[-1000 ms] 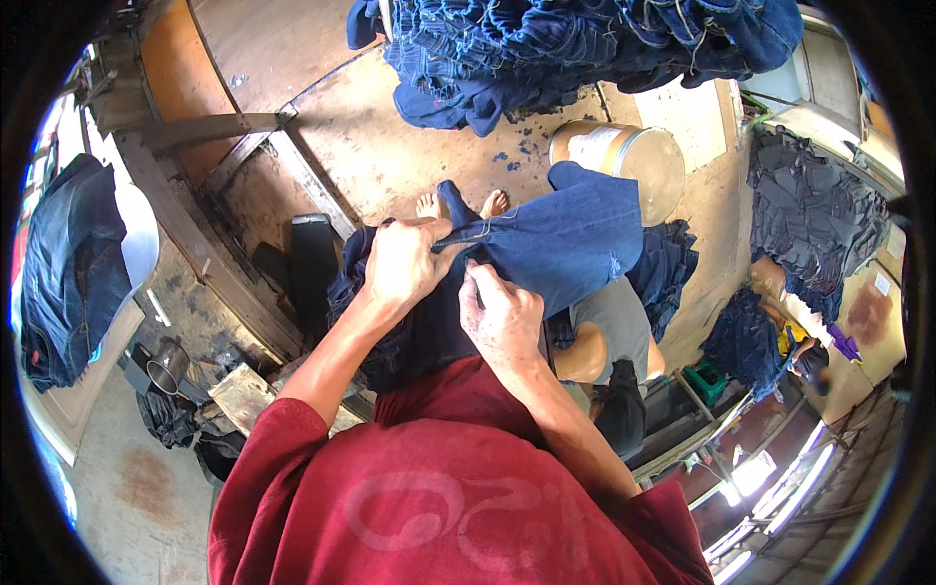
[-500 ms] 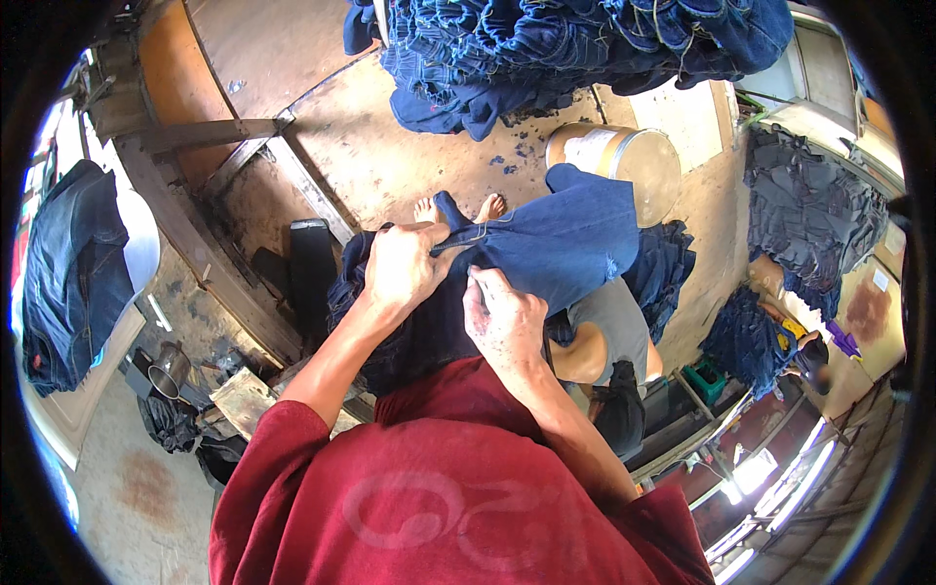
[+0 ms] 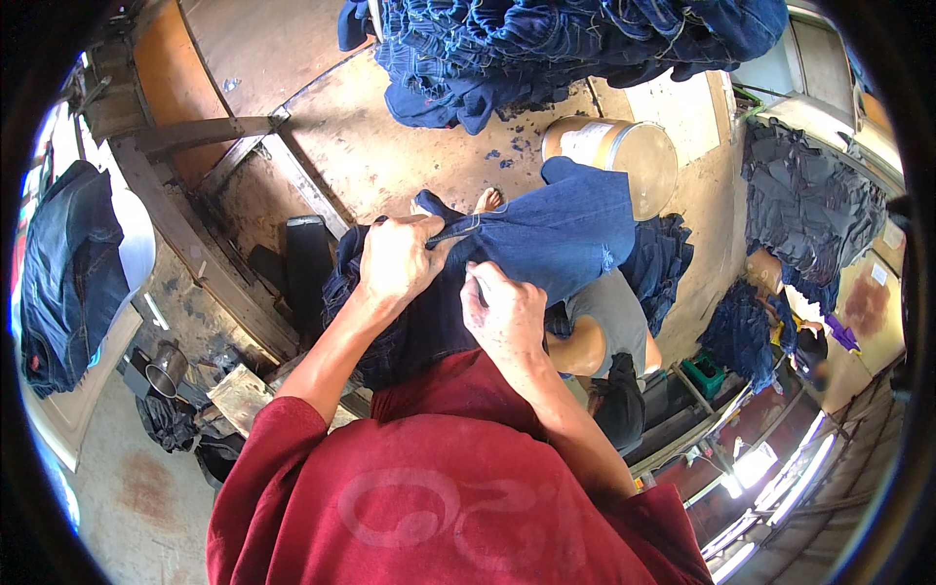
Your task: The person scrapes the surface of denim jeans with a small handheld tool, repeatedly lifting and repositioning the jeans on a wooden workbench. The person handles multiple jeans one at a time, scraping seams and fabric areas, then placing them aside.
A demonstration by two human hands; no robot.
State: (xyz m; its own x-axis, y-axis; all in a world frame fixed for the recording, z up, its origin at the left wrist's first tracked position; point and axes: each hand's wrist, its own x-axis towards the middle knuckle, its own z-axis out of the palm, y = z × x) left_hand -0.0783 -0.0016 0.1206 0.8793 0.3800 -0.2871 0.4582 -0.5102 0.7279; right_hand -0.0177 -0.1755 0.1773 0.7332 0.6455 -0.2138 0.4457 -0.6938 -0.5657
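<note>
A pair of blue denim jeans [image 3: 570,229] lies across my lap, one leg spread toward the right with a small frayed light patch near its lower edge. My left hand [image 3: 398,258] is closed on a bunched, seamed part of it, thumb on top. Just right of there, my right hand [image 3: 504,310] is curled with thumb and forefinger together, close against the cloth. Whether it pinches denim, a thread or a small tool is hidden. Darker denim [image 3: 409,336] lies bunched under my forearms.
A big denim pile [image 3: 575,44] rises ahead, near a fibre drum [image 3: 624,156]. Grey garments [image 3: 809,190] are heaped at right, dark jeans [image 3: 73,278] at far left. Close on my right is a person in grey shorts [image 3: 609,322]. A metal cup [image 3: 168,370] sits lower left.
A dark fold of the jeans by my left hand has risen and now covers more of my foot. Both hands have shifted only slightly; the left keeps its grip.
</note>
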